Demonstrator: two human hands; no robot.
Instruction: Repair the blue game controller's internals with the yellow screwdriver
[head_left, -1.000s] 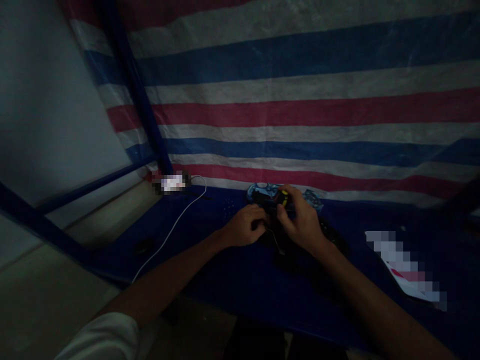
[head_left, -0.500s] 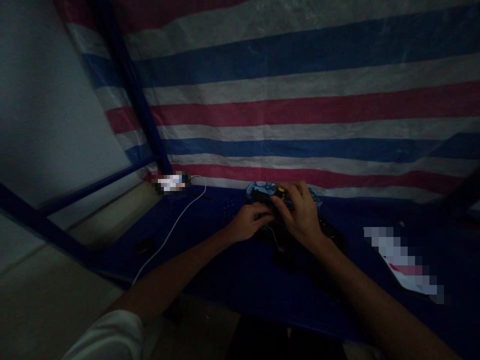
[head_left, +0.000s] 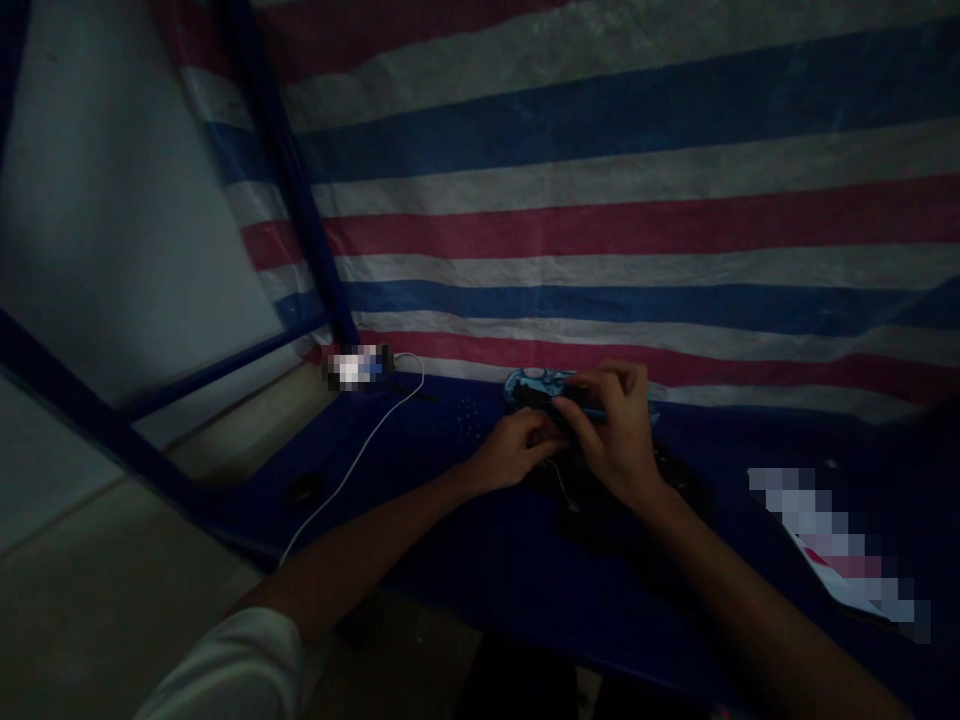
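- The blue piece (head_left: 534,381) is seen at the back of the desk (head_left: 465,580), near the foot of the striped sheet (head_left: 540,235); its right part is partly covered by the right hand (head_left: 619,425).
- The right hand is held half closed over the blue piece, with thumb and forefinger brought near each other; whether anything is gripped between them cannot be told in the dim light.
- The left hand (head_left: 514,447) is placed just in front of the blue piece, fingers bent and partly closed; its fingertips are lost against dark parts, so what is held, if anything, cannot be told.
- A dark thing (head_left: 682,475) is spread in front of the blue piece and to its right, partly hidden by the right hand and forearm; its outline is blurred.
- A thin wire (head_left: 560,477) is seen in front of the blue piece, below the hands.
- Small bits (head_left: 469,420) are scattered to the left of the blue piece.
- Farther left of it, a white cable (head_left: 360,460) is run from a pixelated device (head_left: 356,367), and a black object (head_left: 304,488) is set beside the cable.
- Well to the right of the blue piece, a pale, partly pixelated item (head_left: 844,565) is laid at a slant.
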